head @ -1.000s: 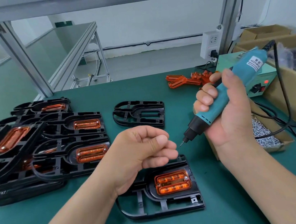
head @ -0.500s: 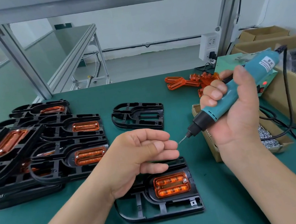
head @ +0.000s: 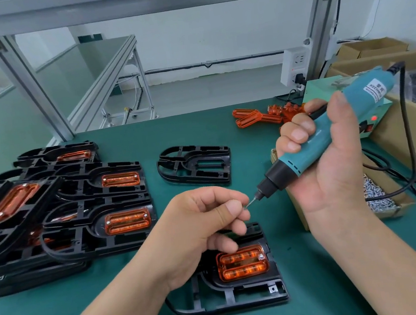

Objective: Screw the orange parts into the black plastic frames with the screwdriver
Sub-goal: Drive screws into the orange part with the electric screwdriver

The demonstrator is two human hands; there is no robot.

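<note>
left hand pinches screw (tiny) at bit tip | right hand grips tilted screwdriver

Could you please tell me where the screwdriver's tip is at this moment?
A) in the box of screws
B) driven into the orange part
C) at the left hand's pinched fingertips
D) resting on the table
C: the right hand holds the screwdriver with its tip meeting the left hand, which pinches a small screw above the nearest frame.

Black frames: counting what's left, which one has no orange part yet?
The lone frame mid-table, beyond the left hand: its window is empty, while the stacked frames and the near frame hold orange parts.
</note>
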